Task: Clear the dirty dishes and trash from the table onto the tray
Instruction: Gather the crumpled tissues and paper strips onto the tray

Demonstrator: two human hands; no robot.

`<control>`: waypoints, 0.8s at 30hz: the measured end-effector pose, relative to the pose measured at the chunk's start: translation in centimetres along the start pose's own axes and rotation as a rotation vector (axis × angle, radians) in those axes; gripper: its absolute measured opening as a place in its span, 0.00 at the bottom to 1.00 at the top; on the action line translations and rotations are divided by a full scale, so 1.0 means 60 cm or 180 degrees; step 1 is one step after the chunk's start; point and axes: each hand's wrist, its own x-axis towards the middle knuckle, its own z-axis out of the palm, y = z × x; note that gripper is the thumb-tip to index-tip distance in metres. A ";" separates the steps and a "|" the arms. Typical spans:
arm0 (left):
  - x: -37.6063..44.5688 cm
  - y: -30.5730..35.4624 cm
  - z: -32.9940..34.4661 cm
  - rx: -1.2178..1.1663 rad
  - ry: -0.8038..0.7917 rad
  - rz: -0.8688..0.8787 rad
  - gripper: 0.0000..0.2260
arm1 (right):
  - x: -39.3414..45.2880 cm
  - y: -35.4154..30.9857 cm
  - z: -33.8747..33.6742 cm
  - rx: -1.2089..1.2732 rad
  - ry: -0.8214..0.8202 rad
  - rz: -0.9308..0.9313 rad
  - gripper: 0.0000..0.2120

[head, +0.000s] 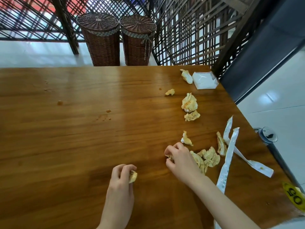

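Observation:
Several crumpled, orange-stained napkins lie on the right side of the wooden table (74, 138). My left hand (121, 179) holds one small stained wad (133, 176) in curled fingers. My right hand (179, 158) pinches a scrap of napkin at its fingertips, beside a pile of stained napkins (208, 158). More wads lie farther back: one (186, 138), a larger one (189, 103), one (192, 116), a small one (170, 92) and one (187, 76) near the far edge. Two long white paper sleeves (228, 156) lie at the right. No tray is in view.
A white napkin packet (204, 80) sits at the far right corner. Orange sauce drops (108, 111) dot the table's middle. A yellow number tag (295, 198) is at the right edge. Two wicker baskets (102, 38) and lattice screens stand behind the table. A glass object (267, 135) sits off the right edge.

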 end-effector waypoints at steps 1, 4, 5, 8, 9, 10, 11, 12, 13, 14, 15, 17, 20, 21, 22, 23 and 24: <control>0.004 0.002 0.000 0.0002 0.0000 -0.0004 0.18 | 0.002 0.000 -0.003 0.0047 0.0040 -0.0023 0.08; 0.025 0.012 0.004 -0.0010 0.0009 0.0059 0.18 | 0.018 0.002 -0.022 0.0113 0.0163 -0.0113 0.07; 0.035 0.018 0.006 -0.0012 0.0030 0.0083 0.17 | 0.027 0.004 -0.032 0.0123 0.0216 -0.0138 0.07; 0.074 0.047 0.020 -0.0003 0.0107 0.0119 0.16 | 0.056 0.018 -0.065 0.0167 0.0389 -0.0176 0.08; 0.089 0.059 0.025 -0.0011 0.0127 0.0133 0.16 | 0.066 0.025 -0.076 0.0183 0.0447 -0.0170 0.08; 0.105 0.072 0.032 -0.0019 0.0156 0.0152 0.17 | 0.076 0.032 -0.088 0.0210 0.0502 -0.0153 0.09; 0.125 0.087 0.041 -0.0025 0.0188 0.0185 0.17 | 0.089 0.044 -0.101 0.0248 0.0547 -0.0132 0.11; 0.144 0.101 0.050 -0.0031 0.0207 0.0222 0.17 | 0.102 0.054 -0.112 0.0291 0.0588 -0.0114 0.13; 0.164 0.115 0.059 -0.0039 0.0232 0.0256 0.17 | 0.116 0.066 -0.122 0.0325 0.0626 -0.0098 0.15; 0.186 0.130 0.069 -0.0038 0.0265 0.0290 0.17 | 0.134 0.079 -0.133 0.0342 0.0671 -0.0095 0.16; 0.208 0.144 0.080 -0.0046 0.0305 0.0314 0.17 | 0.154 0.090 -0.142 0.0348 0.0719 -0.0094 0.17; 0.256 0.169 0.106 -0.0068 0.0429 0.0294 0.16 | 0.196 0.119 -0.157 0.0354 0.0807 -0.0082 0.18; 0.316 0.194 0.132 -0.0069 0.0513 0.0280 0.16 | 0.248 0.148 -0.165 0.0194 0.0865 -0.0095 0.20; 0.337 0.202 0.144 -0.0033 0.0545 0.0274 0.15 | 0.266 0.161 -0.166 0.0108 0.0827 -0.0142 0.20; 0.359 0.210 0.155 -0.0002 0.0576 0.0271 0.15 | 0.284 0.173 -0.166 0.0018 0.0776 -0.0204 0.20; 0.380 0.216 0.165 0.0012 0.0597 0.0286 0.15 | 0.300 0.183 -0.165 -0.0061 0.0705 -0.0283 0.19; 0.399 0.220 0.175 0.0026 0.0607 0.0311 0.14 | 0.314 0.191 -0.162 -0.0122 0.0623 -0.0370 0.18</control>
